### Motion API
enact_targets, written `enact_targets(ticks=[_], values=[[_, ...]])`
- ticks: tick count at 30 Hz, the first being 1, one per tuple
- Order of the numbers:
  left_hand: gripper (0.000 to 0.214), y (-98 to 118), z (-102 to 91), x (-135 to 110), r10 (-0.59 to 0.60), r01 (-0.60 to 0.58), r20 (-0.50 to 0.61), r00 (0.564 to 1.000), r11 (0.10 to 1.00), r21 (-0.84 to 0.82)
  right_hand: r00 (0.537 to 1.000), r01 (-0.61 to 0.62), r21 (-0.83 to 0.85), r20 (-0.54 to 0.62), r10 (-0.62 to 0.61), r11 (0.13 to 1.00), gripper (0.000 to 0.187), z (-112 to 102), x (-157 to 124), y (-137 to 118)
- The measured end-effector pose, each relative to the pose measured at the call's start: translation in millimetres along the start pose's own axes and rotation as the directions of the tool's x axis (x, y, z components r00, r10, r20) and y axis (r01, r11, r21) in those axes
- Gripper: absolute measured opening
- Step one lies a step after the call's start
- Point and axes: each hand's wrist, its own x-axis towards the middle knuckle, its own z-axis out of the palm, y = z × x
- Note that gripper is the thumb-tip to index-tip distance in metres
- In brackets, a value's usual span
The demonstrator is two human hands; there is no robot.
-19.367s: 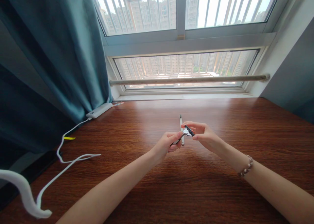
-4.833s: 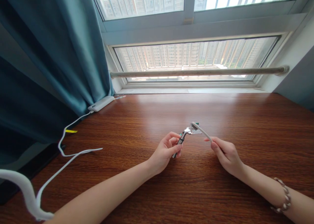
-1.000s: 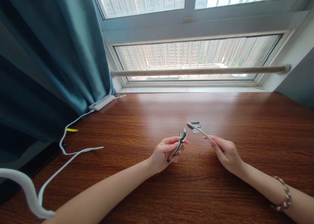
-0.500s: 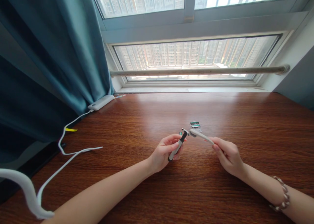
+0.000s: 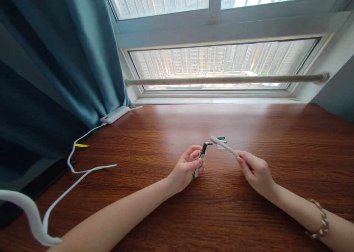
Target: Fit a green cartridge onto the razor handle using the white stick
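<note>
My left hand [image 5: 186,168] is closed round a razor handle [image 5: 201,157], black and silver, held upright with its bare head end toward the right. My right hand [image 5: 256,172] pinches a thin white brush [image 5: 224,146] by its stem; the brush tip points left and hangs just beside the top of the handle. Behind the brush, a small razor cartridge [image 5: 221,140] with green strips lies on the wooden table [image 5: 249,126].
A white power bank [image 5: 114,115] lies at the table's back left by the blue curtain [image 5: 61,60], with a white cable [image 5: 83,167] trailing forward. A metal rail [image 5: 221,80] runs along the window. A beaded bracelet [image 5: 320,222] is on my right wrist.
The cartridge, on the handle 4.8 s ago, now lies on the table. Over the last second the handle turned more upright and the brush tip lifted slightly beside its head.
</note>
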Motion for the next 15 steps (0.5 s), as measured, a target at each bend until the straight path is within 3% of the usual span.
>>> enact_targets(ticks=[3,9,13,15], values=[[0.023,-0.7,-0.1,0.2,0.029,-0.028,-0.014,0.999,0.999,0.021,0.996,-0.086,0.033,-0.029,0.087,0.996,0.022,-0.2,1.3,-0.7],[0.025,-2.7,0.4,0.4,0.063,-0.061,-0.023,0.998,0.996,0.07,0.998,-0.024,0.071,0.064,0.019,0.997,0.021,1.2,2.3,-1.0],[0.025,-1.9,0.8,0.5,0.062,-0.06,-0.028,0.998,0.995,0.085,0.997,-0.07,0.064,0.016,0.069,0.995,0.021,1.5,2.3,-1.0],[0.024,-1.6,0.9,0.4,0.063,-0.06,-0.028,0.998,0.994,0.093,0.999,-0.033,0.082,0.033,0.03,0.996,0.023,0.5,2.2,-2.2]])
